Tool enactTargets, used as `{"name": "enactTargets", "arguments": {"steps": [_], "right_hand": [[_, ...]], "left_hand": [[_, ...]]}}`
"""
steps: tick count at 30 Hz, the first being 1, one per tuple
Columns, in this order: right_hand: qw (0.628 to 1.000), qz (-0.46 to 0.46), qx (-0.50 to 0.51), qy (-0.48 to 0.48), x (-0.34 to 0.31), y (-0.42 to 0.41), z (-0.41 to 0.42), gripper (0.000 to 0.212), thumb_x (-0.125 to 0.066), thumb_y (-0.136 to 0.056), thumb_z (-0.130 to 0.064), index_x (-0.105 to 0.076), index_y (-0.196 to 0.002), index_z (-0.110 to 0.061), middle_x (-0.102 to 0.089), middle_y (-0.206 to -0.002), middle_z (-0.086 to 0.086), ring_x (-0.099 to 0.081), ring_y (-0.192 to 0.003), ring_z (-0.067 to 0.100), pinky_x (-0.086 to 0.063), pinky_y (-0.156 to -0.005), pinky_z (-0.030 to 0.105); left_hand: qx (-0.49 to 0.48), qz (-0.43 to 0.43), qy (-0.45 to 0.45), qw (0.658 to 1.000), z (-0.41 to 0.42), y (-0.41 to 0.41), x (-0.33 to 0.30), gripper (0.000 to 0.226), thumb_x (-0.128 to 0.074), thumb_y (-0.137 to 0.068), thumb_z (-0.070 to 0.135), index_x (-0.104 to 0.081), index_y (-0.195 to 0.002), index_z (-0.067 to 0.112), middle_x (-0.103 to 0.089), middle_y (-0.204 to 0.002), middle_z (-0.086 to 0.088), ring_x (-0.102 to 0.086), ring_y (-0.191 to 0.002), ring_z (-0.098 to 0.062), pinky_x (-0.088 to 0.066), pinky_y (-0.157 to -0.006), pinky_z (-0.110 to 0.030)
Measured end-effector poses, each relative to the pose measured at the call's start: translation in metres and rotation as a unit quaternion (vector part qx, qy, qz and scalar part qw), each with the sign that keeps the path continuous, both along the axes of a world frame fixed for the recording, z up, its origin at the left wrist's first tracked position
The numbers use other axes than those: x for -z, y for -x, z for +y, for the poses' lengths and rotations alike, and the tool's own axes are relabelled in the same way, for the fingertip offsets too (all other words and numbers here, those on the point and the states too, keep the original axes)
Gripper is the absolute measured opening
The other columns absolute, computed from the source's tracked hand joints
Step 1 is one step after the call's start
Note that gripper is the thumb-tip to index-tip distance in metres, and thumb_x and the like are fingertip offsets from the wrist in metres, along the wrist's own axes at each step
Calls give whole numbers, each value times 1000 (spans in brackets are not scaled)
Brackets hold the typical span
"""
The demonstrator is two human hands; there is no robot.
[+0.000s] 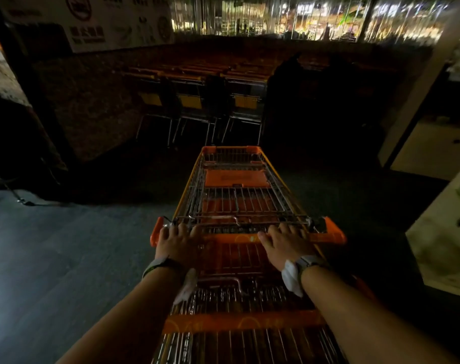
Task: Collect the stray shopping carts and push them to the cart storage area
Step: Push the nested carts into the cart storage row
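I see both hands on the orange handle (pixel 247 237) of the front cart (pixel 234 185). The left hand (pixel 175 239) grips the handle near its left end, fingers curled over the bar. The right hand (pixel 282 240) grips it right of centre, fingers curled over the top, thumb pointing left. Each wrist carries a band; a white tag hangs from each.

A second cart (pixel 244 334) is nested behind the front cart, its basket below my forearms. An orange bar (pixel 239 323) crosses it near the bottom edge of the view. Pale arch-shaped marks show on this bar and on the handle; I cannot read them as a brand.

The front cart has a wire basket with orange rim corners. An orange seat flap (pixel 236 178) lies inside; a dark strip on it may hold writing, but it is too small to read.

The carts stand on a dark grey floor (pixel 66 258). Ahead, well apart from the front cart, parked carts (pixel 197 101) stand in rows with orange handles and yellow panels. The area is dim; detail there is poor.

A white sign (pixel 92 19) hangs on the wall at upper left. It shows a red prohibition circle and dark characters, blurred beyond reading. Lit shop fronts (pixel 302 19) run along the top edge. A pale cabinet (pixel 439 245) stands at the right edge.
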State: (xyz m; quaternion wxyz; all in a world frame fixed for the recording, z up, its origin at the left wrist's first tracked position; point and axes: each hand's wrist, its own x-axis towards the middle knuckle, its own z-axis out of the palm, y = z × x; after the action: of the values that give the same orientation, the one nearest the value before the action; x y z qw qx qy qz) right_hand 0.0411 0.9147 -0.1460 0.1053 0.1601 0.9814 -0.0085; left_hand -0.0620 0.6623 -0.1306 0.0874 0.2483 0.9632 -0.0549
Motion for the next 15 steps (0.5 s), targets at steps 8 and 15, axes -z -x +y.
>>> {"name": "enactTargets", "arguments": {"steps": [8, 15], "right_hand": [[999, 18, 36, 14, -14, 151, 61, 54, -15, -103, -59, -42, -138, -29, -41, -142, 8, -38, -131, 31, -27, -110, 49], [998, 22, 47, 23, -21, 320, 132, 58, -14, -105, -59, -38, -143, -24, -35, -153, 8, -31, -140, 32, -19, -118, 51]], "left_hand": [[10, 11, 2, 1000, 72, 162, 1, 73, -36, -98, 68, -15, -157, 30, -25, -162, -11, -25, -149, -34, -17, -123, -53], [17, -9, 10, 1000, 149, 340, -4, 79, -40, -98, 66, -8, -160, 28, -14, -167, -14, -12, -154, -37, -10, -125, -55]]}}
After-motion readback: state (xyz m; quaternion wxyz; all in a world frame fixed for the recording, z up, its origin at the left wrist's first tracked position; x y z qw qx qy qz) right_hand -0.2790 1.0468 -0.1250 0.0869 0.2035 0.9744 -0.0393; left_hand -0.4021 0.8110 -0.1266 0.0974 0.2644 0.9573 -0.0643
